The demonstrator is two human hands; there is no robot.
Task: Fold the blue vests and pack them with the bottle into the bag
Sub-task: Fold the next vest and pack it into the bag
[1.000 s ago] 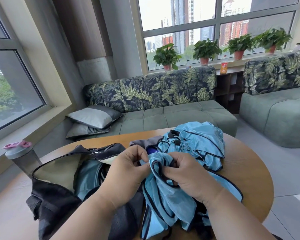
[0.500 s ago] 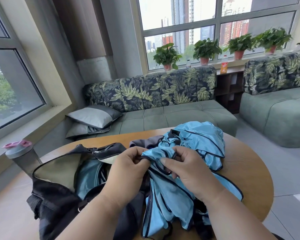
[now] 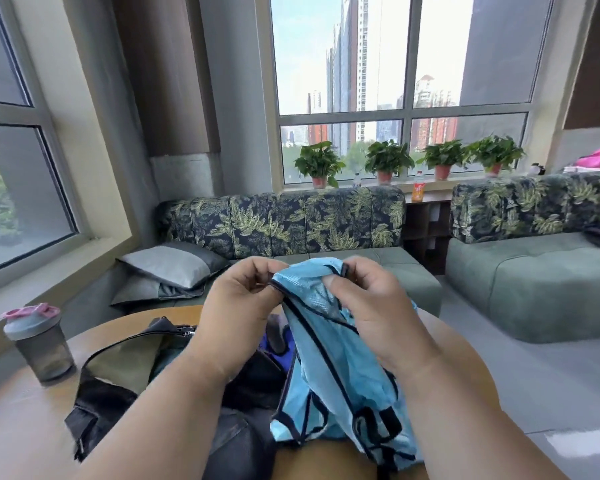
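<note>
A light blue vest (image 3: 329, 372) with black trim hangs in the air above the round wooden table (image 3: 21, 420). My left hand (image 3: 239, 306) pinches its top edge on the left. My right hand (image 3: 371, 306) pinches the same edge on the right. The black bag (image 3: 118, 379) lies open on the table under my left forearm, showing an olive lining. A grey bottle (image 3: 39, 341) with a pink lid stands upright at the table's left. The other vests are hidden behind my hands and the raised vest.
A green sofa (image 3: 291, 230) with a leaf-print back runs behind the table, and a second sofa (image 3: 534, 275) stands to the right. Grey cushions (image 3: 174, 268) lie at the sofa's left end. Potted plants line the window sill. Grey floor shows on the right.
Both hands have lifted one blue vest up off the pile, well above the table. The view has tilted upward, so the remaining heap is out of sight.
</note>
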